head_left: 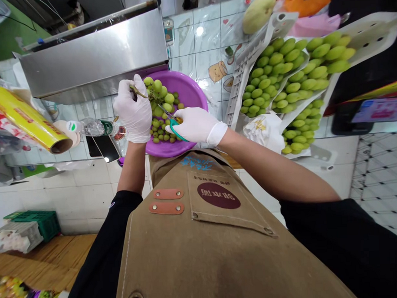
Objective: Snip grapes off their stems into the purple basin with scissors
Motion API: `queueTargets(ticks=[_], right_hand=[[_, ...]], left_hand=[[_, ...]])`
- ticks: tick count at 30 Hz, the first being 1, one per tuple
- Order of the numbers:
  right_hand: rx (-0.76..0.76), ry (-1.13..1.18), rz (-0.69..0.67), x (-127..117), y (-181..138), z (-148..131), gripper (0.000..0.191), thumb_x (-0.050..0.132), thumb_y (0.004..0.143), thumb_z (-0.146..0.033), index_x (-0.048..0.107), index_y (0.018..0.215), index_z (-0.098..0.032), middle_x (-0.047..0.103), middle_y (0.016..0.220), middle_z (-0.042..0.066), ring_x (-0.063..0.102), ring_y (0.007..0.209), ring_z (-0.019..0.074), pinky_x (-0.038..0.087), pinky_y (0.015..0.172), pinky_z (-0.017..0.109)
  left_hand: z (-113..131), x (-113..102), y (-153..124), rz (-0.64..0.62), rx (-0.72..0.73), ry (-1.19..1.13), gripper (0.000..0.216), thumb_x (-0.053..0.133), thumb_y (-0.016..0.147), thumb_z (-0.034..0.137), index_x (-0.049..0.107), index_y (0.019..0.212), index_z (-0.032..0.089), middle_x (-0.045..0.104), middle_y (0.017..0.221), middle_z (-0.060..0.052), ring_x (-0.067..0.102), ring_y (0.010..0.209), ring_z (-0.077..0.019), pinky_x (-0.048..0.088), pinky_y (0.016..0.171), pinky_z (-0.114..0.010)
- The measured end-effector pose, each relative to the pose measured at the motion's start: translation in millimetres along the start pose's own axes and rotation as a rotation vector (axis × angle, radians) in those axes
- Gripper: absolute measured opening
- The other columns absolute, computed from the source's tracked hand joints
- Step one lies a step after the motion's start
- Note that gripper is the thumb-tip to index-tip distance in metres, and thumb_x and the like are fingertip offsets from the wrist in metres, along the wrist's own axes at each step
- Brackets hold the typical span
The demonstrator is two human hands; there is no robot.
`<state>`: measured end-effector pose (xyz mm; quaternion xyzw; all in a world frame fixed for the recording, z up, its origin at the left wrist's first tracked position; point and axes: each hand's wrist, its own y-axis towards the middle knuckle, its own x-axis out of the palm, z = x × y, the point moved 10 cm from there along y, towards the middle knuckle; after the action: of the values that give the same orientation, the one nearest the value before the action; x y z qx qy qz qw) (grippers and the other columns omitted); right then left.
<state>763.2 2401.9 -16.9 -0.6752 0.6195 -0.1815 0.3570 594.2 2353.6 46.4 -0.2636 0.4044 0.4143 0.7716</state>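
Gloved in white, my left hand point(134, 108) is closed around the stem of a bunch of green grapes point(158, 90), holding it over a purple basin point(193, 89). My right hand point(197, 124), gloved too, grips scissors point(176, 128) with teal handles. Their blades reach in among the stems of the bunch; whether they are parted is too small to tell. Loose green grapes point(162, 135) lie in the basin beneath. The bunch hides part of the basin's inside.
Right of the basin, a white crate point(237, 93) holds bunches of long green grapes point(275, 61). A steel box point(97, 50) stands behind. On the left are a plastic bottle point(92, 126), a phone point(104, 149) and a yellow film roll point(28, 118). A melon point(259, 12) lies behind the crate.
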Motion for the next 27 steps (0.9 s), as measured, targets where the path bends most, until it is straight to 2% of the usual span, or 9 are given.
queueTargets(ticks=[4,7,10,14,20,27], right_hand=[[-0.006,0.013,0.014,-2.0,1.7,-0.8,0.042,0.066,0.107,-0.047,0.083,0.126,-0.013,0.084,0.128,0.019,0.078,0.115,0.0363,0.053,0.091,0.04],[-0.013,0.038,0.03,-0.8,2.7,1.3,0.043,0.067,0.107,-0.047,0.082,0.129,-0.014,0.084,0.129,0.018,0.077,0.116,0.0351,0.053,0.093,0.039],[-0.015,0.032,0.044,0.0,2.4,1.8,0.041,0.067,0.107,-0.043,0.082,0.131,-0.014,0.084,0.129,0.017,0.077,0.117,0.0344,0.053,0.092,0.038],[-0.023,-0.01,0.035,2.1,0.9,-1.4,0.037,0.067,0.107,-0.04,0.083,0.128,-0.015,0.084,0.126,0.016,0.077,0.115,0.0328,0.051,0.091,0.037],[-0.031,-0.061,0.017,6.6,2.1,-0.8,0.036,0.066,0.108,-0.038,0.084,0.13,-0.015,0.086,0.122,0.014,0.078,0.112,0.031,0.052,0.09,0.035],[-0.03,-0.059,0.005,14.6,0.4,0.7,0.034,0.064,0.108,-0.036,0.085,0.127,-0.016,0.085,0.125,0.016,0.079,0.118,0.0344,0.053,0.094,0.037]], left_hand=[[12.1,-5.9,-3.3,0.077,0.056,0.007,0.062,0.041,0.112,0.08,0.04,0.078,0.028,0.041,0.066,0.003,0.057,0.075,-0.0168,0.039,0.07,-0.04],[16.2,-10.6,-4.4,0.127,0.074,0.015,0.063,0.042,0.112,0.08,0.037,0.077,0.028,0.038,0.067,0.004,0.058,0.076,-0.0157,0.041,0.07,-0.038],[6.5,-5.4,-1.0,0.062,0.021,-0.022,0.062,0.043,0.113,0.078,0.032,0.079,0.027,0.036,0.069,0.003,0.065,0.086,-0.0173,0.043,0.071,-0.037],[-8.0,3.9,2.7,-0.044,-0.054,-0.061,0.063,0.045,0.112,0.079,0.028,0.08,0.028,0.036,0.071,0.002,0.065,0.093,-0.019,0.043,0.072,-0.038],[-7.6,-4.5,1.8,0.066,-0.017,-0.032,0.064,0.048,0.109,0.081,0.032,0.078,0.027,0.038,0.071,0.002,0.063,0.085,-0.0192,0.048,0.072,-0.037],[-22.7,4.4,4.1,0.004,-0.049,-0.051,0.06,0.064,0.105,0.075,0.039,0.08,0.026,0.045,0.077,0.001,0.065,0.085,-0.0202,0.056,0.072,-0.034]])
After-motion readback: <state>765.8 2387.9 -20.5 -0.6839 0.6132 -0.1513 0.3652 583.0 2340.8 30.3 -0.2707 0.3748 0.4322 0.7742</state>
